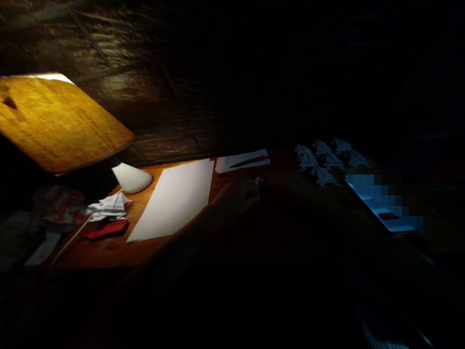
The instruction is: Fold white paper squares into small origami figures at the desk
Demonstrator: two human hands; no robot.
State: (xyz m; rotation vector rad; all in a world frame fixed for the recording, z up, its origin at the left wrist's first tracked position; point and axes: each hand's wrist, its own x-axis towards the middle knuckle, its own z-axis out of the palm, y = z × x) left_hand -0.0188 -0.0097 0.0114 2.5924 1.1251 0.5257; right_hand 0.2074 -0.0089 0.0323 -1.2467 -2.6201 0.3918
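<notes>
here, shadowed hand (pixel 236 196) beside white paper sheet (pixel 174 198), folded paper figures (pixel 321 160) off right

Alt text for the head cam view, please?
A shadowed hand reaches past a large white paper sheet on a dim wooden table, close to a small paper point. Folded paper figures cluster to the right, and a red-handled knife lies on paper behind the hand.

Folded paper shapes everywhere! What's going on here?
A person's shadowed hand reaches across an orange wooden table, close to a small folded white paper piece. Beyond it sits a cluster of folded pale paper shapes. To the hand's left lies a long blank white paper sheet, and a red-handled knife rests on white paper farther back.
</notes>
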